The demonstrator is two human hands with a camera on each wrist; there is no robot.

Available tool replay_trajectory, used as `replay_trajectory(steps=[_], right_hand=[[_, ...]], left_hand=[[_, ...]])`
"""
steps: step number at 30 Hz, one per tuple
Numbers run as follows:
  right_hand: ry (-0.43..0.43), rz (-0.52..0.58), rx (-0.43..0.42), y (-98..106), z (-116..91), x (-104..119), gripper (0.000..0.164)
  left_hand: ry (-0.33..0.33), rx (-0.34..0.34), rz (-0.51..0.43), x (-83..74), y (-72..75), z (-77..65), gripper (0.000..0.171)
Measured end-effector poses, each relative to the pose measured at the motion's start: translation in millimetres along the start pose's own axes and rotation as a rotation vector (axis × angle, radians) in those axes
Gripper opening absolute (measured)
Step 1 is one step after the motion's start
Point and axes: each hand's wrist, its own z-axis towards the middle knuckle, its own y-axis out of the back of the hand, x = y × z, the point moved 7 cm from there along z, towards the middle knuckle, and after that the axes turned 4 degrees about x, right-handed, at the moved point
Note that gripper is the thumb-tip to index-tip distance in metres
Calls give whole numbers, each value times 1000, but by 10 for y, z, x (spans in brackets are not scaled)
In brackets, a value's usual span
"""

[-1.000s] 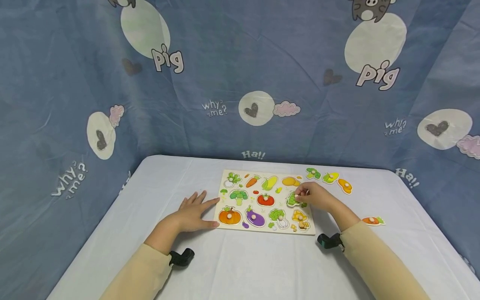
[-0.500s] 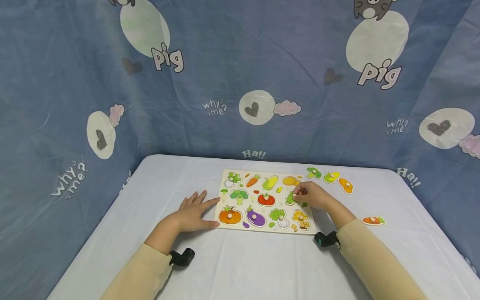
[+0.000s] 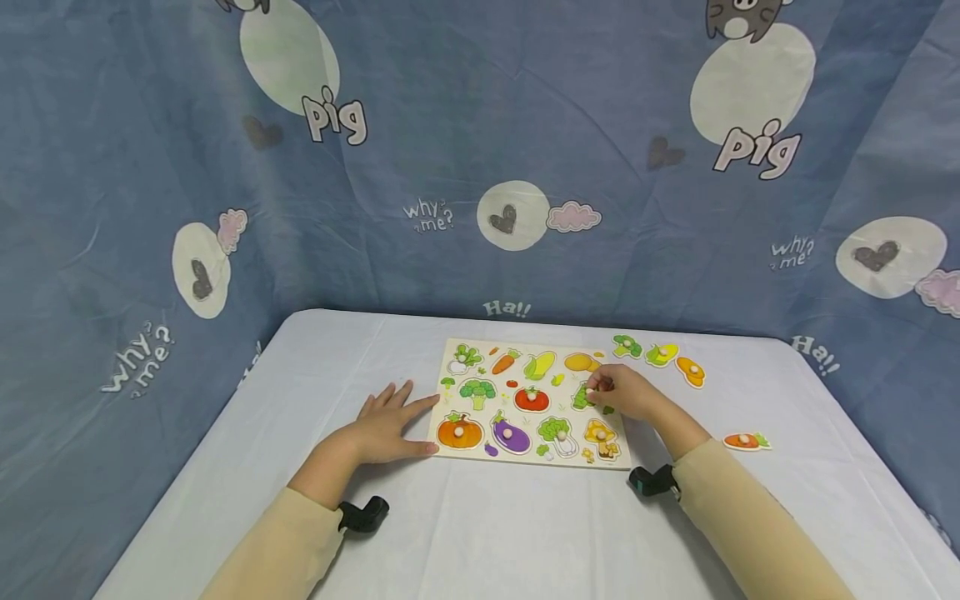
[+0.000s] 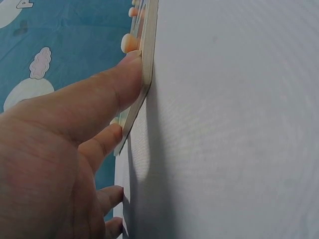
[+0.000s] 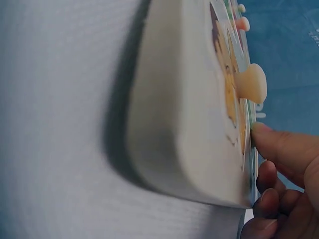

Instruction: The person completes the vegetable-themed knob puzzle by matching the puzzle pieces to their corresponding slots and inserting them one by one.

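Note:
The wooden vegetable puzzle board [image 3: 498, 454] lies flat on the table. My left hand [image 3: 378, 429] rests at its left edge with fingers spread, and in the left wrist view the thumb [image 4: 107, 92] lies against the board's edge. At the board's right side my right hand [image 3: 626, 392] pinches a green vegetable puzzle piece [image 3: 580, 397] over its place; the fingers hide part of it. Nearby on the board sit a tomato piece [image 3: 532, 401], a cabbage piece [image 3: 557, 432] and a mushroom piece [image 3: 600, 432], whose knob [image 5: 254, 83] stands up in the right wrist view.
Beyond the board's far right corner lie a broccoli piece [image 3: 627, 346], a corn piece [image 3: 662, 356] and a potato-like piece [image 3: 690, 372]. A carrot piece [image 3: 744, 442] lies right of my right forearm. A blue printed curtain [image 3: 420, 275] hangs behind the white table [image 3: 487, 533].
My right hand has shifted slightly left with the green piece, which now lines up more closely with its place on the board. The left hand has stayed still.

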Motion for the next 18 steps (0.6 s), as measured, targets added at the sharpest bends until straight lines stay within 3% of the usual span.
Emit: replay_trajectory(steps=[8,18], right_hand=[[-19,-7,-11,36,-55,25,10],[-12,1,-108,299,-113,0,17]], left_hand=[[3,-1,0,12,-9,7,89],[9,3,0,3,-4,2,89]])
